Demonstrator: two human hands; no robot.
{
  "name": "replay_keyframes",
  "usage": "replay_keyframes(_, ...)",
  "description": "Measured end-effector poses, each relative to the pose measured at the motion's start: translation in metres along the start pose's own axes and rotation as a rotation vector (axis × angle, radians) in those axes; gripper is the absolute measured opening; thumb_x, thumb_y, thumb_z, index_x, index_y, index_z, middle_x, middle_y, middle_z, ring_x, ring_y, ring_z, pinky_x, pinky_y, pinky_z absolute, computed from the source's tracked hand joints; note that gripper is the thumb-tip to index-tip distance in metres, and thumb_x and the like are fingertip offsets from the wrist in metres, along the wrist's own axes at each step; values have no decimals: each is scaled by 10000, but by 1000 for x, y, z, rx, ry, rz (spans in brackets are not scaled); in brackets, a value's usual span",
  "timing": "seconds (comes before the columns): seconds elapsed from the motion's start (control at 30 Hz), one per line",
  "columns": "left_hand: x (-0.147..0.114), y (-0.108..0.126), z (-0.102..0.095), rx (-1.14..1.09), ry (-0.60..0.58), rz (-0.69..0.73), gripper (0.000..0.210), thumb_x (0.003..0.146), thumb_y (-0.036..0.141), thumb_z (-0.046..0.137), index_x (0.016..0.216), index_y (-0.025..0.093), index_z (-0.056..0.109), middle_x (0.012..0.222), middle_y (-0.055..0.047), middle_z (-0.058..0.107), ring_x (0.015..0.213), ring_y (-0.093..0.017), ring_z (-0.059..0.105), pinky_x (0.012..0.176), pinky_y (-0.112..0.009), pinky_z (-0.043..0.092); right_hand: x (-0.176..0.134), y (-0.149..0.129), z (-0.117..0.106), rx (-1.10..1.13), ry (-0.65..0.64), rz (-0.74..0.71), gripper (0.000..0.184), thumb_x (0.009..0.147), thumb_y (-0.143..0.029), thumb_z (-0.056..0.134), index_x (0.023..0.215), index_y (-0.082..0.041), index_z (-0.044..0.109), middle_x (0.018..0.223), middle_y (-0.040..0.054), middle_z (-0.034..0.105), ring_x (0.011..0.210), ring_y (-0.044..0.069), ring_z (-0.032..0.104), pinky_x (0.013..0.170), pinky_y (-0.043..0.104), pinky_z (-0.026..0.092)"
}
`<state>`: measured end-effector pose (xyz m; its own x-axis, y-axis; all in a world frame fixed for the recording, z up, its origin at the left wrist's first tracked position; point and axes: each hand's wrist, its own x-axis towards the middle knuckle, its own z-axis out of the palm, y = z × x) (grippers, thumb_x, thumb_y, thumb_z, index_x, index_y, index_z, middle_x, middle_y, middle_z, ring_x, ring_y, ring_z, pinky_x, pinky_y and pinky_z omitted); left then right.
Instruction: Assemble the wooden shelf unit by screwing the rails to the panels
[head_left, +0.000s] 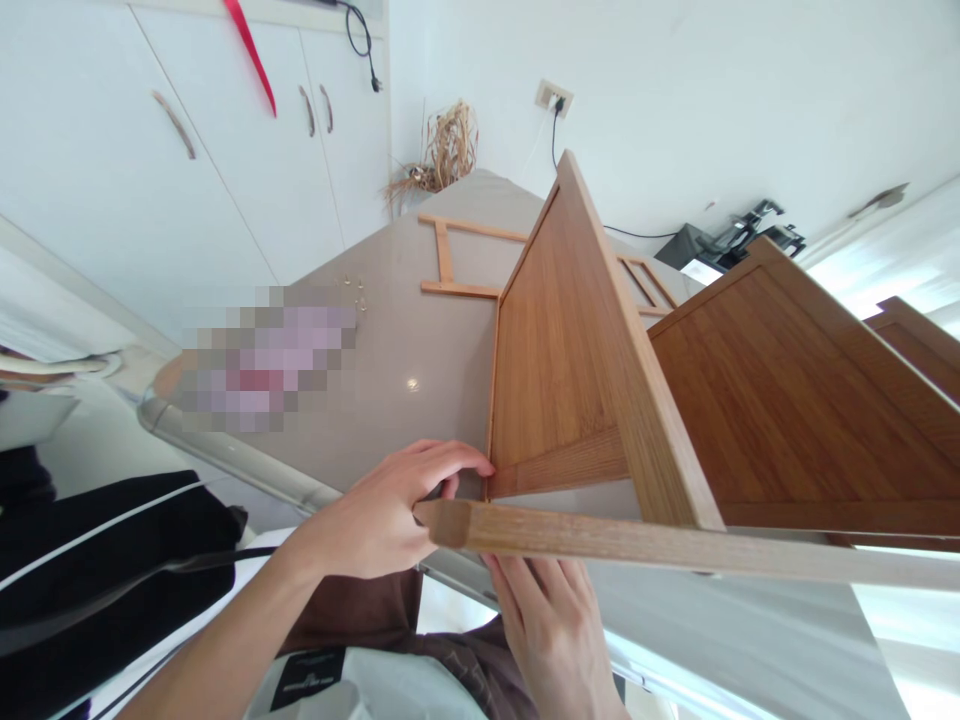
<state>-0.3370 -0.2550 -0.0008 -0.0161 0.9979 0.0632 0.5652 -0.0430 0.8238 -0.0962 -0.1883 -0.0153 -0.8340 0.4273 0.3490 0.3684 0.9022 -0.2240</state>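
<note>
We had the left hand (375, 515) curled around the near end of the wooden rail (592, 540), index finger reaching past it to the lower left corner of the upright panel (559, 360). The right hand (551, 615) sat just below the rail in the frame, fingers bunched close; its fingertips were hidden behind the wood, so we couldn't tell whether it gripped or only pushed.

Handling, our judgement: worth keeping the rail square to the panel, left hand steadying the end while the right backed it from below. Pressure along the joint line, not sideways, since a long rail levers easily. The pale gap between them mid-frame looked worth checking for evenness, and fingers were best kept out of the corner.

Layout: rail ran from lower centre to the right edge, starting at our left hand. Panel stood above it, centre to right, its corner at our left index fingertip. Small fittings (361, 298) lay on the table (397, 420), left of centre, well apart from both hands.
</note>
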Motion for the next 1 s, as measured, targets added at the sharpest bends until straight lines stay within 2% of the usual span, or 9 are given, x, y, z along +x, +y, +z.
replay_keyframes(0.17, -2, 8, -3, -31, -22, -22, 442, 860, 185, 584, 1288, 281, 533, 1098, -20, 618, 919, -173, 570, 889, -331, 475, 2, -3, -4, -18, 0, 23, 220, 967, -277, 572, 1184, -301, 605, 928, 60, 640, 869, 254, 603, 788, 388, 527)
replay_keyframes(0.33, -3, 9, -2, -11, -23, -43, 489, 832, 160, 589, 1299, 293, 528, 1132, -14, 612, 948, -178, 571, 891, -328, 485, -1, -3, -10, -43, -54, -39, 257, 965, -327, 587, 1218, -289, 608, 1035, 81, 641, 963, 253, 590, 831, 375, 508)
replay_keyframes(0.43, -3, 8, -2, -10, -27, -37, 492, 826, 177, 596, 1303, 278, 527, 1129, -26, 623, 954, -191, 575, 891, -337, 493, 0, -2, -10, -50, -46, -70, 259, 974, -299, 568, 1228, -254, 601, 1046, 84, 653, 965, 247, 593, 859, 380, 484)
replay_keyframes(0.67, -1, 6, -3, -54, -16, -13, 436, 850, 194, 573, 1277, 277, 541, 1073, -28, 625, 916, -187, 563, 875, -339, 475, 4, 1, -11, -2, -72, -114, 281, 988, -84, 404, 1145, -171, 619, 988, 81, 675, 929, 221, 610, 888, 369, 424)
replay_keyframes(0.9, -1, 7, -3, -54, -11, -27, 591, 720, 96, 572, 1276, 291, 539, 1025, -15, 630, 894, -194, 570, 866, -332, 459, 3, 5, -12, -45, -83, -147, 333, 1005, -142, 382, 1240, -178, 616, 1022, 96, 685, 926, 228, 610, 879, 372, 437)
replay_keyframes(1.0, 1, 3, -2, -56, -21, -18, 522, 770, 162, 604, 1272, 294, 548, 979, -10, 635, 880, -195, 580, 876, -330, 458, 4, 5, -15, -59, -96, -151, 336, 1015, -172, 372, 1238, -190, 623, 1031, 98, 685, 893, 227, 605, 878, 375, 437)
